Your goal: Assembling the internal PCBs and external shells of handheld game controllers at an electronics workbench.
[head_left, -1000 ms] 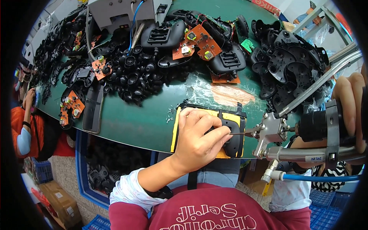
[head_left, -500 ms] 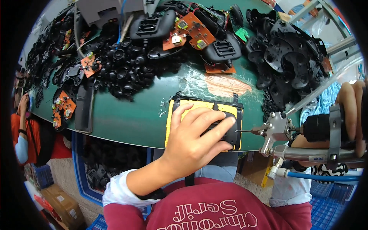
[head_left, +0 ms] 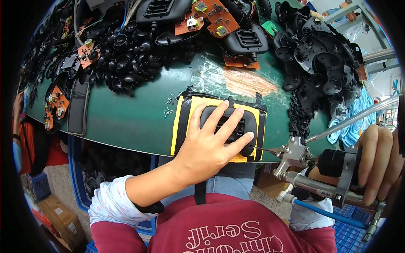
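Note:
My left hand (head_left: 211, 149) spreads over a black game controller (head_left: 251, 122), fingers across its face and battery bay, holding it down. It lies on a yellow and black padded board (head_left: 179, 126) at the table's near edge. My right hand (head_left: 375, 160) is wrapped round the black body of a power screwdriver (head_left: 335, 163), clamped to a metal bracket with a blue air hose. The driver's thin bit (head_left: 265, 149) points left, its tip at the controller's lower right edge; whether it touches is unclear. Loose screws (head_left: 169, 105) lie left of the board.
Piles of black controller shells (head_left: 325, 63) and small black parts (head_left: 130, 59) cover the far side of the green table (head_left: 126, 109). Orange circuit boards (head_left: 215, 19) lie among them. A dark phone-like slab (head_left: 78, 107) lies at left. A blue crate (head_left: 78, 181) stands below the edge.
My left hand's fingers have spread wider, baring more of the controller's battery bay. The screwdriver and my right hand sit slightly lower in the view. The whole view has shifted a little.

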A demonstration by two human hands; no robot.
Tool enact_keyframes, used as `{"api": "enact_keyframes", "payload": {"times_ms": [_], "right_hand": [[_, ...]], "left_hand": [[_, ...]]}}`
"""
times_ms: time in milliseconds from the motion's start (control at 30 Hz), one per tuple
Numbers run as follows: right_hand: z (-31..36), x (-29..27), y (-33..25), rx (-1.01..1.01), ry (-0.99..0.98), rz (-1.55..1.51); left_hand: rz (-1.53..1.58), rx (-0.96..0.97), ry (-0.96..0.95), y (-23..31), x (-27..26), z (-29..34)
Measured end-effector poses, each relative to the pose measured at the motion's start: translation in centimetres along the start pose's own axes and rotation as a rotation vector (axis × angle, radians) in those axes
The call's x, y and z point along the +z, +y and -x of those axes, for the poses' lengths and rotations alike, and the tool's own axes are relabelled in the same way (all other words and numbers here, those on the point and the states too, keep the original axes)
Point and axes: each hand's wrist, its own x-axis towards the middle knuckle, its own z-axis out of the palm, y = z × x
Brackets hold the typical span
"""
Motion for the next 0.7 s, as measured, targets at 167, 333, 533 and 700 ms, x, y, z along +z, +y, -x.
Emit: {"api": "enact_keyframes", "payload": {"times_ms": [167,333,533,700], "right_hand": [[0.7,-0.1,0.0,-0.004,-0.009,-0.010],[-0.3,0.7,1.3,-0.005,-0.010,-0.028],[-1.2,2.2,3.1,-0.013,-0.007,-0.045],[0.2,3.1,0.7,0.069,0.143,-0.005]], "left_hand": [[0.003,-0.015,-0.007,-0.2,0.2,0.3],[0.010,-0.029,-0.016,0.1,0.0,0.1],[0.023,-0.026,-0.026,-0.1,-0.1,0.1],[0.038,-0.059,-0.054,-0.2,-0.5,-0.3]]}}
